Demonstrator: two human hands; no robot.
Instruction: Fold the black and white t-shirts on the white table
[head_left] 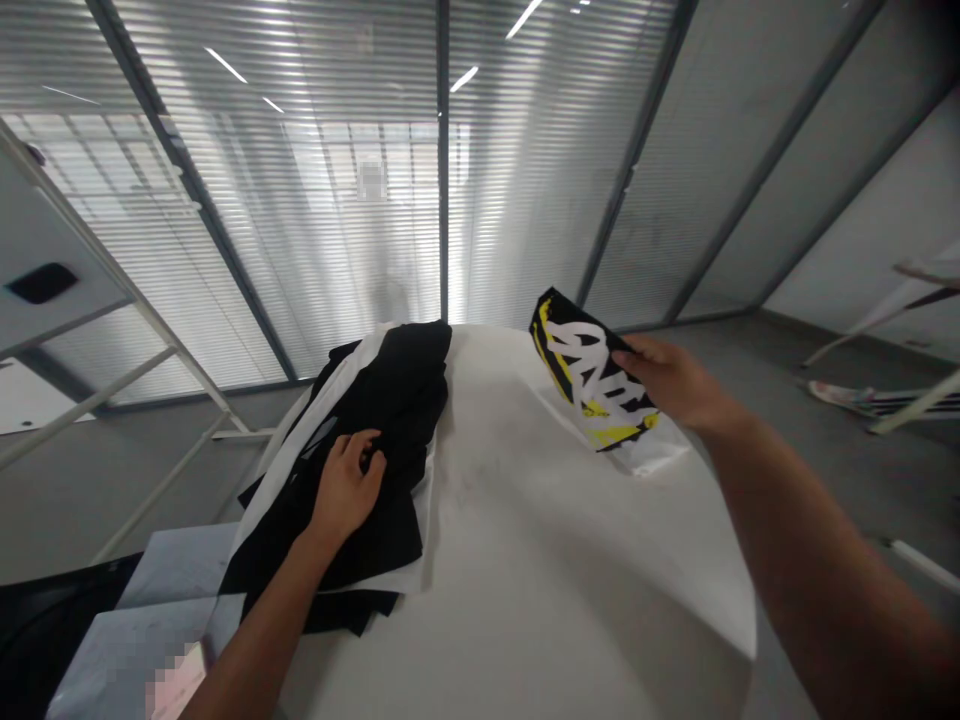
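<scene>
My left hand rests on a pile of black and white clothes at the left of a round white table, its fingers curled and pinching the black cloth. My right hand is raised over the table's far right side. It grips a folded black garment with white and yellow lettering, which hangs tilted just above the tabletop.
A glass wall with slatted blinds stands behind the table. A white metal frame stands at the left. Grey floor lies to the right, with another person's striped shoe on it. White sheets lie at the lower left.
</scene>
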